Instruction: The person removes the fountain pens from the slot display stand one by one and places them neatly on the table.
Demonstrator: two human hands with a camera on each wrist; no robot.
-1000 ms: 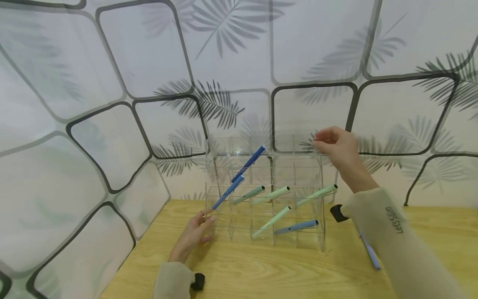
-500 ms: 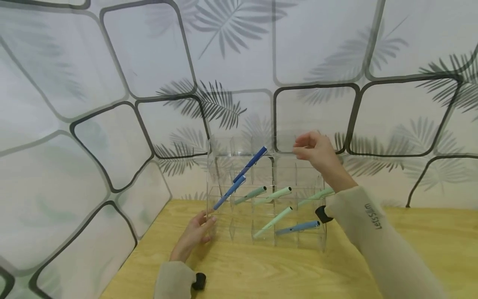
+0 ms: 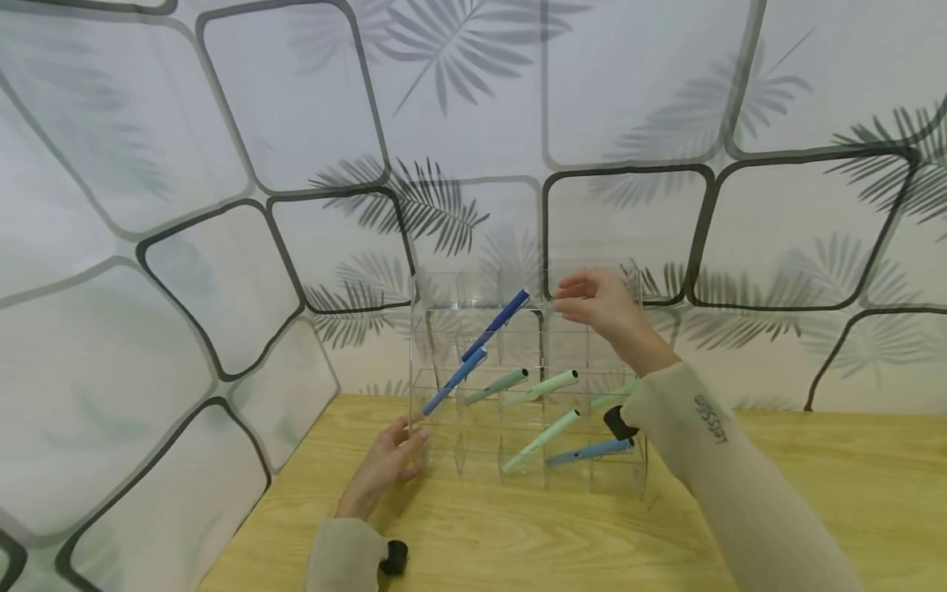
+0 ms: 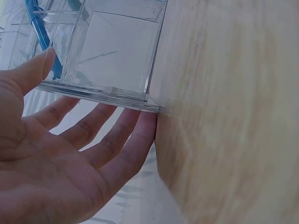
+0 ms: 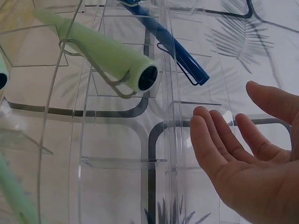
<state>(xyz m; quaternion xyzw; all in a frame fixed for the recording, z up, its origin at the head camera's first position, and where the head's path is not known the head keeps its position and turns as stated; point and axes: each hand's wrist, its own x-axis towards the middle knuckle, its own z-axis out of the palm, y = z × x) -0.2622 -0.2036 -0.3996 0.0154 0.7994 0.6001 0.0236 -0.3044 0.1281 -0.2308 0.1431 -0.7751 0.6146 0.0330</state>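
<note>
A clear acrylic pen rack (image 3: 436, 284) with rows of compartments stands upright on the table, several slanted pens in it. My left hand (image 3: 382, 462) rests at its lower left side; in the left wrist view the fingertips touch the outer side wall and the thumb lies toward the front. Before the upper rows is my right hand (image 3: 602, 311), holding nothing, fingers loosely bent. Just left of it leans a dark blue pen (image 3: 496, 325). Under that come a mid-blue pen (image 3: 455, 381), a grey-green pen (image 3: 497, 386) and a pale green pen (image 5: 107, 53).
Lower in the rack are another light green pen (image 3: 540, 440) and a steel-blue pen (image 3: 589, 450). A further pale green pen (image 3: 612, 395) is partly hidden by the right sleeve. A leaf-patterned curtain (image 3: 459, 107) hangs behind the wood-grain table (image 3: 518, 534).
My right hand has moved left and slightly down, from the rack's upper right corner toward the dark blue pen. The sleeve now covers the lavender pen on the table. My left hand has stayed put.
</note>
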